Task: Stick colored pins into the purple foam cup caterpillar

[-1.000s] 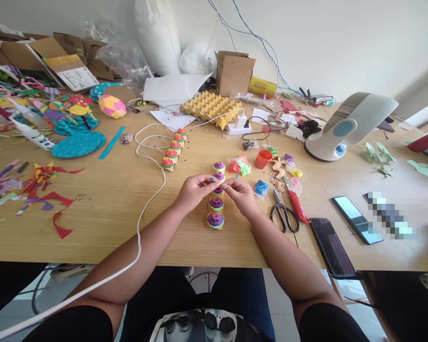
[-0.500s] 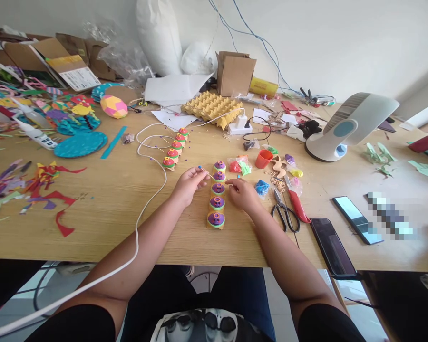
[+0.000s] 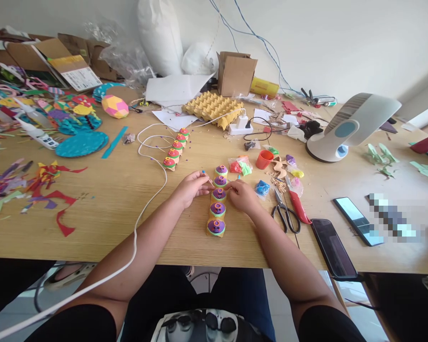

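Note:
A row of several egg-carton cups topped with purple, green and orange foam stands on the wooden table in front of me. My left hand is closed in a pinch on a thin stick with a blue tip, just left of the row. My right hand rests on the table at the row's right side, fingers curled and touching one of the middle cups. A second row of red-topped cups lies farther back to the left.
Scissors and a red-handled cutter lie right of my hands, with two phones beyond. An orange cup, small bags of foam bits, a white fan, a yellow egg tray and a white cable surround the work spot.
My hands, joined above the row a second ago, parted to either side and have come back in beside the cups. The left hand keeps the blue-tipped stick.

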`<state>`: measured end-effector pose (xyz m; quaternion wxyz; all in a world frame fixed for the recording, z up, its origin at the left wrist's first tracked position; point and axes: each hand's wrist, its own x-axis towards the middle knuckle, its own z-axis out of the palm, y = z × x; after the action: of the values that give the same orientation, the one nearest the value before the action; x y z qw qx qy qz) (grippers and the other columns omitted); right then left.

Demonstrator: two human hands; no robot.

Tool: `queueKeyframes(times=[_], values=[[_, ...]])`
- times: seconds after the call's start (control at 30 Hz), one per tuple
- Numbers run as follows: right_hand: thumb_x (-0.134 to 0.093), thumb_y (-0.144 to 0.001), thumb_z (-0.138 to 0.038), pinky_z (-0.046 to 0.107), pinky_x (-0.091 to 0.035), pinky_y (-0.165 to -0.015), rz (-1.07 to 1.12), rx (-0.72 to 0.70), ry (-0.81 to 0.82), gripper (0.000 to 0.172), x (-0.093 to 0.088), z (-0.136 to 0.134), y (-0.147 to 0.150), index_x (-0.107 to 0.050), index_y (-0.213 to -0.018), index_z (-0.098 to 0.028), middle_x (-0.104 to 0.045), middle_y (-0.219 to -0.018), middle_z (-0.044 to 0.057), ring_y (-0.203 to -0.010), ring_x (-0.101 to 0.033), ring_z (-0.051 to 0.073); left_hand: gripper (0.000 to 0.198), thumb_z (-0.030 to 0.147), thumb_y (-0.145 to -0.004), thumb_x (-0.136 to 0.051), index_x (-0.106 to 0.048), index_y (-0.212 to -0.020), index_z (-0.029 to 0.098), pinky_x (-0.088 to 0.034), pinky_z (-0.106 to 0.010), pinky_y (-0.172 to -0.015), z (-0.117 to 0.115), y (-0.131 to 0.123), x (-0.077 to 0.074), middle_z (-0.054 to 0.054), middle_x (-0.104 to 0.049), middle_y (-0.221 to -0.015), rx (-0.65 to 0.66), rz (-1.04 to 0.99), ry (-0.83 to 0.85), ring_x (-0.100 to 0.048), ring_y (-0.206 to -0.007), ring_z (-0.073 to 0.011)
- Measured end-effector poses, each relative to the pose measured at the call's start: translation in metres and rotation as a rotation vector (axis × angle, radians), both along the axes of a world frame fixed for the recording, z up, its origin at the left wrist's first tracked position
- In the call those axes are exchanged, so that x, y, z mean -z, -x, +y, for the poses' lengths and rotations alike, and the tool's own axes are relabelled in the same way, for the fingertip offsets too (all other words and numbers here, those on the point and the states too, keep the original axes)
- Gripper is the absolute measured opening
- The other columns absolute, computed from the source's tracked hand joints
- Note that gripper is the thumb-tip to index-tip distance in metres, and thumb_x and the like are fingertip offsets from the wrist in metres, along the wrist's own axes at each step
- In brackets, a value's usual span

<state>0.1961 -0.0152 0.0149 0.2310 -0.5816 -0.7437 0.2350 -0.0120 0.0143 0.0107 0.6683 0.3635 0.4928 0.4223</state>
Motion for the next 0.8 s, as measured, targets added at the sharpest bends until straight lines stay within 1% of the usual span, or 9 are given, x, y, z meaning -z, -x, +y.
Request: queueKeyframes(times=[0.1,0.2,0.27,0.3,0.4,0.47,0.57,0.63,0.8], values=[[-0.051,-0.082,-0.012,0.028,-0.046,-0.079,0.023,-0.011,0.013,0.027,0.002,0.001,0.000,-0.075,-0.090,-0.021,-0.070,-0.097,0.005,-0.087,-0.064,0.018,0.035,0.037,-0.070,-0.081,-0.056,-0.087,0.020,-0.050,-0.018,-0.053,-0.002,0.001,-0.002,-0.001,-0.069,-0.090,0.036,0.043,-0.001,-0.075,-0.074,-0.0172],[-0.051,-0.081,-0.015,0.027,-0.045,-0.072,0.017,0.049,0.003,0.024,0.004,0.001,-0.001,-0.074,-0.088,-0.021,-0.069,-0.092,0.003,-0.078,-0.061,0.016,0.034,0.038,-0.070,-0.079,-0.057,-0.087,0.020,-0.047,-0.018,-0.052,-0.002,0.002,-0.002,0.000,-0.068,-0.090,0.045,0.081,-0.013,-0.074,-0.073,-0.0161],[-0.051,-0.080,-0.014,0.028,-0.044,-0.069,0.005,0.098,-0.019,0.029,0.004,0.002,-0.002,-0.072,-0.098,-0.022,-0.068,-0.094,0.003,-0.075,-0.059,0.016,0.031,0.038,-0.071,-0.078,-0.058,-0.086,0.019,-0.045,-0.017,-0.052,-0.001,0.002,-0.001,-0.001,-0.068,-0.089,0.008,0.099,-0.067,-0.071,-0.075,-0.0144],[-0.050,-0.080,-0.013,0.028,-0.045,-0.070,-0.001,0.105,-0.033,0.035,0.004,0.002,-0.002,-0.071,-0.106,-0.022,-0.068,-0.098,0.004,-0.077,-0.060,0.017,0.030,0.038,-0.072,-0.078,-0.059,-0.085,0.019,-0.046,-0.017,-0.055,0.000,0.001,0.000,-0.001,-0.068,-0.089,-0.023,0.100,-0.112,-0.070,-0.078,-0.0137],[-0.051,-0.077,-0.009,0.031,-0.047,-0.080,-0.029,0.059,-0.066,0.054,0.005,0.003,-0.003,-0.064,-0.127,-0.023,-0.065,-0.113,0.007,-0.088,-0.061,0.019,0.029,0.039,-0.072,-0.077,-0.061,-0.085,0.019,-0.051,-0.020,-0.068,0.002,-0.002,0.004,-0.002,-0.068,-0.093,-0.096,0.058,-0.218,-0.067,-0.090,-0.0141],[-0.051,-0.077,-0.008,0.033,-0.047,-0.087,-0.057,0.014,-0.066,0.060,0.005,0.004,-0.003,-0.060,-0.134,-0.023,-0.063,-0.116,0.009,-0.093,-0.061,0.021,0.031,0.041,-0.071,-0.079,-0.061,-0.086,0.019,-0.053,-0.024,-0.075,0.002,-0.004,0.006,-0.003,-0.069,-0.097,-0.082,0.017,-0.208,-0.066,-0.095,-0.0155],[-0.051,-0.077,-0.006,0.034,-0.047,-0.092,-0.086,-0.034,-0.059,0.060,0.005,0.004,-0.003,-0.061,-0.134,-0.022,-0.062,-0.113,0.009,-0.097,-0.061,0.022,0.035,0.042,-0.070,-0.081,-0.061,-0.087,0.019,-0.054,-0.027,-0.081,0.002,-0.005,0.008,-0.004,-0.070,-0.103,-0.031,-0.025,-0.168,-0.066,-0.098,-0.0167],[-0.051,-0.077,-0.005,0.033,-0.046,-0.092,-0.097,-0.044,-0.058,0.059,0.004,0.003,-0.002,-0.063,-0.131,-0.022,-0.061,-0.110,0.009,-0.097,-0.060,0.021,0.036,0.042,-0.070,-0.082,-0.060,-0.087,0.019,-0.054,-0.027,-0.081,0.001,-0.005,0.009,-0.004,-0.070,-0.104,-0.014,-0.039,-0.151,-0.067,-0.098,-0.0168],[-0.050,-0.076,-0.007,0.031,-0.046,-0.084,-0.085,-0.055,-0.041,0.052,0.001,0.003,-0.001,-0.066,-0.124,-0.021,-0.061,-0.101,0.007,-0.087,-0.060,0.019,0.036,0.040,-0.069,-0.081,-0.058,-0.086,0.019,-0.053,-0.024,-0.071,0.001,-0.002,0.006,-0.004,-0.071,-0.103,-0.022,-0.007,-0.092,-0.070,-0.089,-0.0159]])
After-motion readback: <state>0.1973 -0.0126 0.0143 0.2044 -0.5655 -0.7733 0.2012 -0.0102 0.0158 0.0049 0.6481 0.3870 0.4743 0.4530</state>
